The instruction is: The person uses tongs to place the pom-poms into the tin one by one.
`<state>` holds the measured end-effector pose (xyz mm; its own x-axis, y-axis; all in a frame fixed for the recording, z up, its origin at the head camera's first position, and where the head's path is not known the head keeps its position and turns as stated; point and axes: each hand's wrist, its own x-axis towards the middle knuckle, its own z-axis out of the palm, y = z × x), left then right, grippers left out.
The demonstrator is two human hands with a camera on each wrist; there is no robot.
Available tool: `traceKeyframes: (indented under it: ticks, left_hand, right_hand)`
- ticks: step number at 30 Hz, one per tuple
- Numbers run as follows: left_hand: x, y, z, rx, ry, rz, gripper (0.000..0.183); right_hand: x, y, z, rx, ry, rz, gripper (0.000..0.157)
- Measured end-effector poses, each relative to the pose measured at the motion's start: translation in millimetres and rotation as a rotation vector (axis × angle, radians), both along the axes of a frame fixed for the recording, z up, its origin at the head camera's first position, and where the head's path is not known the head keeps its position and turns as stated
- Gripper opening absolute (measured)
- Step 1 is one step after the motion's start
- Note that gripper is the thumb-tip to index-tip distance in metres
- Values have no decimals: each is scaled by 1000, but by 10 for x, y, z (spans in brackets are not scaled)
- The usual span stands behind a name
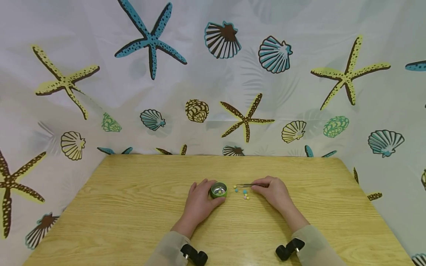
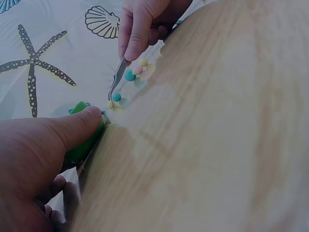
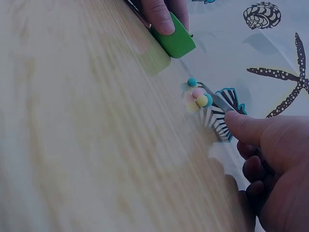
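My left hand (image 1: 200,201) grips a small round green tin (image 1: 214,195), its thumb along the near side and its fingers behind. Inside the tin's silvery bowl lies a yellow ball (image 1: 219,192). To the right, my right hand (image 1: 274,192) pinches metal tweezers (image 1: 247,184) between thumb and fingers, tips pointing left. The tweezer tips are right at another yellow ball (image 2: 110,104), just outside the tin. Close by it sits a blue ball (image 2: 117,97). Nearer the right hand is a cluster with a larger blue ball (image 1: 244,192), a pink ball (image 3: 198,93) and yellow ones.
The wooden table (image 1: 139,210) carries the tin and the loose balls. Behind and at both sides of it hangs a pale cloth (image 1: 186,77) printed with starfish and shells. Black camera mounts (image 1: 194,255) are strapped over both sleeves.
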<state>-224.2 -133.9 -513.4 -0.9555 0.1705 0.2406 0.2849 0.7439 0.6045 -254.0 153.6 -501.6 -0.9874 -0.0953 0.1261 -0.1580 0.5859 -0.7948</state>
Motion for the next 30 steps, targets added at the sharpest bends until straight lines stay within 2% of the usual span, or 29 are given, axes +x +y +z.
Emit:
traceKeyframes:
  ticks: [30]
  left_hand:
    - [-2, 10, 10, 7, -7, -2, 65]
  right_hand:
    - [-5, 6, -28, -31, -2, -9, 10]
